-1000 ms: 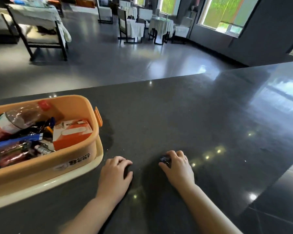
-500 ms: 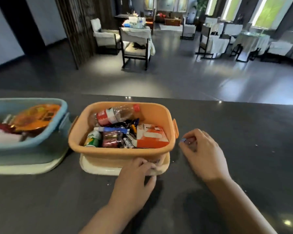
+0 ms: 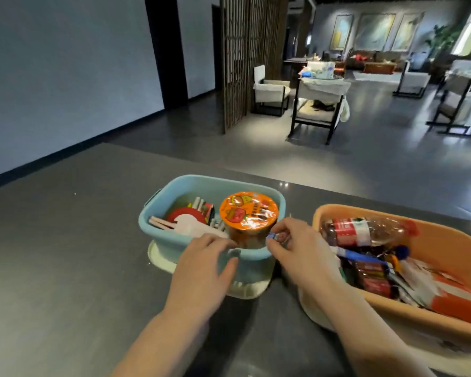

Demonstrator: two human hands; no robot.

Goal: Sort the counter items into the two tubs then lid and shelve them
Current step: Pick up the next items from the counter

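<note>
A blue tub (image 3: 174,191) sits on a cream lid (image 3: 158,254) on the dark counter. It holds an orange noodle cup (image 3: 249,212), a red-and-white item and chopsticks. To its right an orange tub (image 3: 446,240) holds a cola bottle (image 3: 351,231), cans, pens and an orange-white box. My right hand (image 3: 299,254) pinches a small blue-and-dark item (image 3: 274,236) over the blue tub's near right rim, beside the noodle cup. My left hand (image 3: 201,268) rests on the blue tub's near rim, fingers over the edge and thumb against the outer wall.
The dark stone counter (image 3: 65,254) stretches left and toward me. Beyond its far edge lie a grey floor, a wooden slat screen (image 3: 245,58), chairs (image 3: 269,91) and covered tables.
The view has swung left from the bare counter to the two tubs. My right hand carried the small item from the counter, past the orange tub, to the blue tub. My left hand moved onto the blue tub's rim.
</note>
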